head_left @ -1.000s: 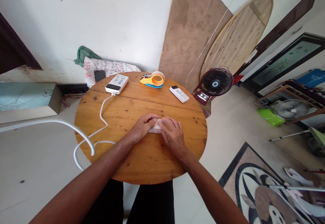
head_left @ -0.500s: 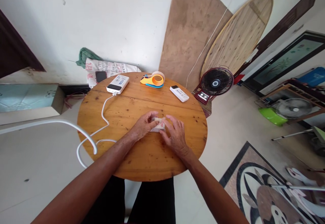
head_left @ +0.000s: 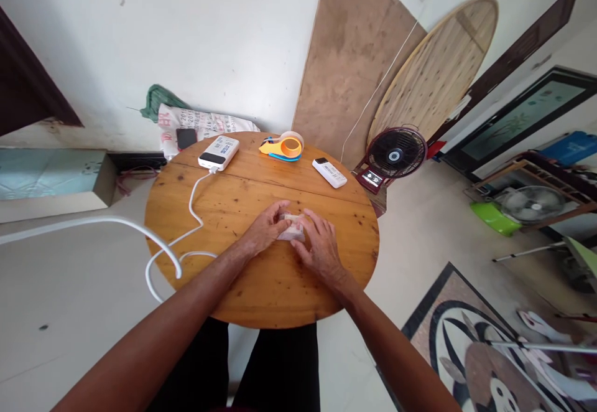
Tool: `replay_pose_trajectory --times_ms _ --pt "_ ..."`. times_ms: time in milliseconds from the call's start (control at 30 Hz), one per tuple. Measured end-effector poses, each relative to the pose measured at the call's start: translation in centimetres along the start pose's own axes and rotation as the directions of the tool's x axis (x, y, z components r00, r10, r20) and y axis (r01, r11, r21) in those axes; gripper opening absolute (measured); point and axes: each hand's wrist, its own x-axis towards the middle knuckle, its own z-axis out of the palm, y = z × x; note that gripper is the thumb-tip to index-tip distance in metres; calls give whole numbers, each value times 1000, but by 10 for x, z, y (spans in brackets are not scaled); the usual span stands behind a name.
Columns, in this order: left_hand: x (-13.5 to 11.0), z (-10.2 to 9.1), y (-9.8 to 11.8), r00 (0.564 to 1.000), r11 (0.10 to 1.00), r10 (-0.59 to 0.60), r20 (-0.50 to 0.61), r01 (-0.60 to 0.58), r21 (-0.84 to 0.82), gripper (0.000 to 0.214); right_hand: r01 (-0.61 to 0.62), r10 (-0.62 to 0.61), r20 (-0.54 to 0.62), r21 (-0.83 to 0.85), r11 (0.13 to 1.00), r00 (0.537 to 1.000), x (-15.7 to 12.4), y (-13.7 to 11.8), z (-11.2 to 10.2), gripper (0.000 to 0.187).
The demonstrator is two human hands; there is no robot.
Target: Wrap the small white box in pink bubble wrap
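A small whitish box-like packet with faint reddish print (head_left: 293, 230) rests on the round wooden table (head_left: 261, 300), between my two hands. My left hand (head_left: 267, 230) grips its left end, thumb on the near side and fingers curled round the far side. From the right, my right hand (head_left: 321, 244) meets the packet with bent fingers at its far right corner, its thumb near the close edge. Parts of the packet are covered by the fingers, and its exact kind cannot be made out.
Toward the table's far side lie a white power bank (head_left: 219, 153) with a white cable (head_left: 192, 203), an orange and blue tape dispenser (head_left: 282, 147) and a second white power bank (head_left: 329, 172). A fan (head_left: 395, 154) stands beyond the right edge. A white curved tube (head_left: 116, 219) crosses at left.
The view has shifted slightly. My right fingers and thumb have moved a little on the packet, uncovering more of its top. Both hands stay at the same place on the table.
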Motion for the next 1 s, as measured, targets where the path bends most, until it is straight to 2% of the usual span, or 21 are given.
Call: replay_pose_trajectory --times_ms 300,433,533,667,767,833,900,933,1000 --pt "-2 1 7 998 995 32 -46 -28 97 49 127 -131 -13 -147 981 991 7 -3 1 25" --pt "0 0 2 1000 998 24 -17 -23 50 53 93 -96 -11 -163 982 995 7 -3 -1 22" --pt "0 0 1 999 998 39 2 -39 43 53 75 -75 2 -173 982 997 6 -6 0 28" --pt "-1 0 4 999 998 36 13 -37 50 54 75 -75 11 -136 988 997 7 -10 1 31" --pt "0 0 1 1000 1000 25 17 -25 9 54 72 -72 -6 -33 997 997 4 -6 -4 27" --pt "2 0 -3 1000 1000 7 -5 -7 -19 53 0 7 -92 80 997 996 -3 -1 -8 25" --pt "4 0 -6 999 1000 -21 -45 20 -11 54 -121 160 -205 191 974 966 -13 6 -9 23" --pt "4 1 -5 997 999 -38 -64 38 5 55 -174 225 -221 229 958 949 -18 9 -8 23" --pt "3 2 -2 993 997 -69 -96 72 31 56 -256 307 -165 271 928 937 -27 15 -3 27"
